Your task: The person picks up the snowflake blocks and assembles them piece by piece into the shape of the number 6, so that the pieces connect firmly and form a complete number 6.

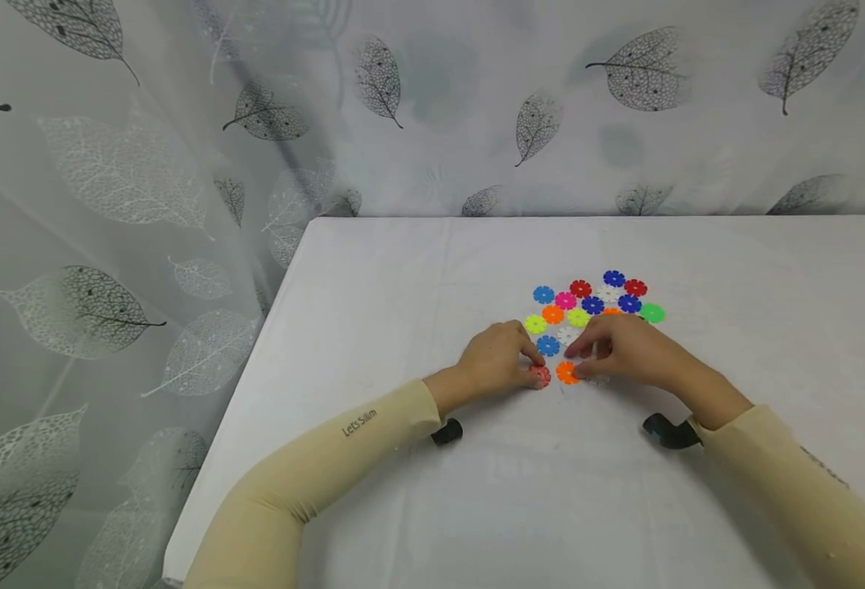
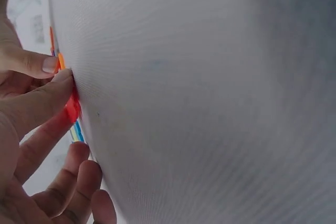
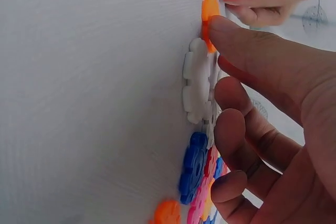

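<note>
My left hand (image 1: 497, 358) pinches a red notched plastic snowflake disc (image 1: 541, 376) between thumb and index finger, low over the white table. Just right of it, an orange snowflake disc (image 1: 567, 373) is held at its edge by the thumb and index finger of my right hand (image 1: 637, 352). In the right wrist view the thumb covers part of the orange disc (image 3: 210, 11). A white disc (image 3: 198, 82) and a dark blue disc (image 3: 193, 169) lie beside that hand. The other fingers of both hands are bent and hold nothing visible.
Beyond the hands lie several more discs, among them light blue (image 1: 543, 294), pink (image 1: 565, 300), yellow (image 1: 535, 324) and green (image 1: 652, 313). My right hand hides some. A leaf-patterned curtain (image 1: 432, 106) hangs behind the white-covered table (image 1: 388, 294).
</note>
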A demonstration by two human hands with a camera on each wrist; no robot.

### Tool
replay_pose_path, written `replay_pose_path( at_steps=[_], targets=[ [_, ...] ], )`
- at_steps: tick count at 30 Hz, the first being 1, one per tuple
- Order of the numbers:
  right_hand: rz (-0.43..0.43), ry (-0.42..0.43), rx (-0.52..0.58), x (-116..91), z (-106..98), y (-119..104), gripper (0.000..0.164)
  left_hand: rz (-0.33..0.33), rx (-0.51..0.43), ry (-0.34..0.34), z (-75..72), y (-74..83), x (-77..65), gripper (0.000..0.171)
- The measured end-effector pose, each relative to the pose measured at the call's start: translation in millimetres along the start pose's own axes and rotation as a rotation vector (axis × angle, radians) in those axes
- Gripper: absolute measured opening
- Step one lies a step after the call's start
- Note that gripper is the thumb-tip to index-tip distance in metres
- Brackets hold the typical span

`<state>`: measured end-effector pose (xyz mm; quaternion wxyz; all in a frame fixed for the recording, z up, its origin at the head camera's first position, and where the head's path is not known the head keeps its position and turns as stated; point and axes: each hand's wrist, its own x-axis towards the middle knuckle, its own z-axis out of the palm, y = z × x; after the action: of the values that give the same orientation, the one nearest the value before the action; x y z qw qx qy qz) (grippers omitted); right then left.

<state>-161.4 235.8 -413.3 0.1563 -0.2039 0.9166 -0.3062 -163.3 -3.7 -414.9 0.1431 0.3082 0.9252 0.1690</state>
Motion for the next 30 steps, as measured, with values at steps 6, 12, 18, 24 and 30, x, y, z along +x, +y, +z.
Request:
replay_pose_path(
  at_steps=[6, 12, 18, 24, 30],
  targets=[
    [-0.017, -0.011, -0.018, 0, 0, -5, 0.029, 0.005, -0.029, 0.053, 0.1, -2.3, -1.7, 0.025],
    [-0.022, -0.020, -0.027, -1, 0, -7, 0.026, -0.007, -0.103, 0.065, -0.1, -4.3, -5.1, 0.025],
    [-0.011, -0.050, -0.010, 1, 0, -6, 0.022, -0.019, -0.304, 0.127, -3.7, -12.5, -6.4, 0.022],
    [-0.004, -0.085, 0.005, 2, -2, -9, 0.023, -0.044, -0.543, 0.186, -10.3, -21.5, -5.9, 0.013],
    [0.001, -0.058, -0.002, 3, 0, -12, 0.021, -0.098, -0.648, 0.184, -13.4, -25.1, -4.1, 0.016]
  ],
)
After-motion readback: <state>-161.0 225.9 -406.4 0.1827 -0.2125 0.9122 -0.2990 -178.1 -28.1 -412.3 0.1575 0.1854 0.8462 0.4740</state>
